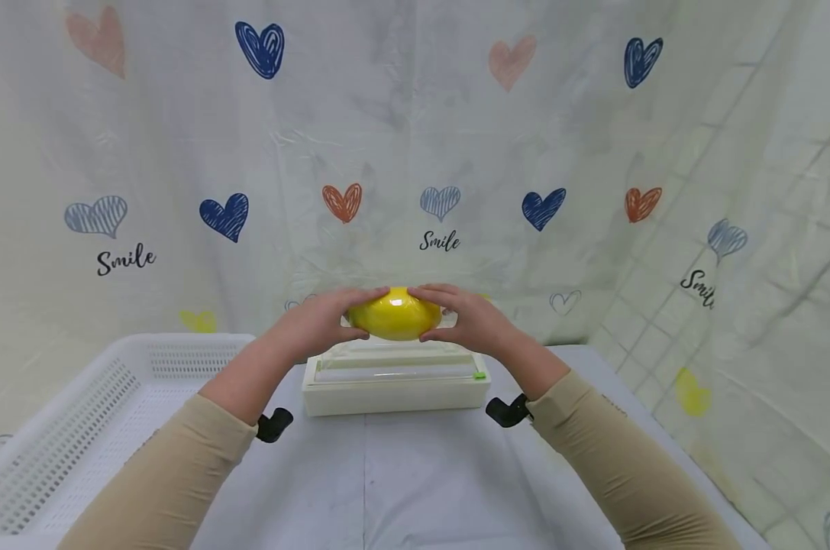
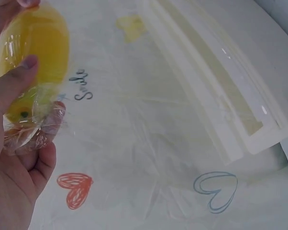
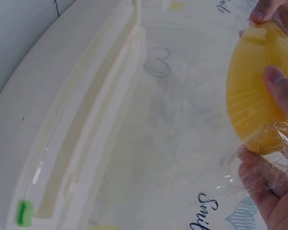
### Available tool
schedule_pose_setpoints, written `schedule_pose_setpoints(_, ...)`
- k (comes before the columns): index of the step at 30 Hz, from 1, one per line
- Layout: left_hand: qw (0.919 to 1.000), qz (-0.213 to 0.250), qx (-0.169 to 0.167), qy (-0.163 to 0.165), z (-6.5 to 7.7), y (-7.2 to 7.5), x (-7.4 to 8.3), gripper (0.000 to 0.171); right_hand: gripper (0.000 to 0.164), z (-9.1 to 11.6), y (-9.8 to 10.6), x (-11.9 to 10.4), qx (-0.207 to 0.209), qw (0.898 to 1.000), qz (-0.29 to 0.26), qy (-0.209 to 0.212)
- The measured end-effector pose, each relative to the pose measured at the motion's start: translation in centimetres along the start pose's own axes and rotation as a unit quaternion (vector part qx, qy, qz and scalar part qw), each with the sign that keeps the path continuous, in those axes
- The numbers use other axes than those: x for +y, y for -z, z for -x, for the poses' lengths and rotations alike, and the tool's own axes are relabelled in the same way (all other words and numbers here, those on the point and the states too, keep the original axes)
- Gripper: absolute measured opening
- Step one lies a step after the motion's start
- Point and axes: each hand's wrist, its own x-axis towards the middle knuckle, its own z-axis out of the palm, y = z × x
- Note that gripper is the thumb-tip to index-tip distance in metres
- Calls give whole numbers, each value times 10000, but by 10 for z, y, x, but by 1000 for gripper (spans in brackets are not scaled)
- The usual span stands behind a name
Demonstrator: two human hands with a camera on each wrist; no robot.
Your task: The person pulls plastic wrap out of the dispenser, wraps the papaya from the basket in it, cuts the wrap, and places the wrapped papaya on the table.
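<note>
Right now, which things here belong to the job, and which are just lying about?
Seemingly in the job:
yellow object, between left hand and right hand
clear film on it
white film dispenser

Apparently just about:
white basket, in neither hand
heart-printed backdrop

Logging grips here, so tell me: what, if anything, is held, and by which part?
A yellow fruit-shaped thing in clear film is held by its two opposite ends, left hand on one, right hand on the other.

A pale table (image 1: pixel 415 481) bears a basket (image 1: pixel 195 359); a film dispenser (image 1: pixel 395 399).
</note>
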Motion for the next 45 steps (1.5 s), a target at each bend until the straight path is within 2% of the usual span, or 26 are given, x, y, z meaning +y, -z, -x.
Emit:
schedule_pose_setpoints(7, 10000, 5, -39, 7, -2, 12, 3, 76, 74, -5, 10, -6, -51, 9999, -78, 74)
schedule_pose_setpoints(13, 9999, 90, -80, 43, -2, 18, 9, 75, 72, -6, 17, -11, -129, 9997, -202, -70)
schedule_pose_setpoints(17, 9995, 231, -181, 71, 4, 17, 14, 75, 71, 1, 18, -14, -246, 9994, -215, -94)
schedule_pose_setpoints(21, 9984, 371, -391, 185, 17, 9, 21, 73, 72, 14, 14, -19, -474, 9986, -200, -99)
schedule_pose_setpoints(26, 9957, 532, -604, 461, 37, -7, 30, 73, 74, 33, 5, -28, -855, 9958, -263, -186)
schedule_pose_setpoints(31, 9913, 860, -776, 622, 57, -32, 31, 73, 76, 56, -10, -36, -1217, 9913, -300, -393)
schedule_pose_setpoints(35, 9884, 1121, -867, 553, 69, -56, 26, 71, 81, 74, -27, -39, -1348, 9883, -281, -657)
schedule_pose_setpoints(39, 9892, 1081, -883, 448, 79, -80, 19, 71, 88, 89, -49, -37, -1403, 9852, -325, -934)
schedule_pose_setpoints(45, 9890, 1084, -894, 462, 87, -118, 5, 70, 80, 104, -82, -29, -1462, 9849, -56, -929)
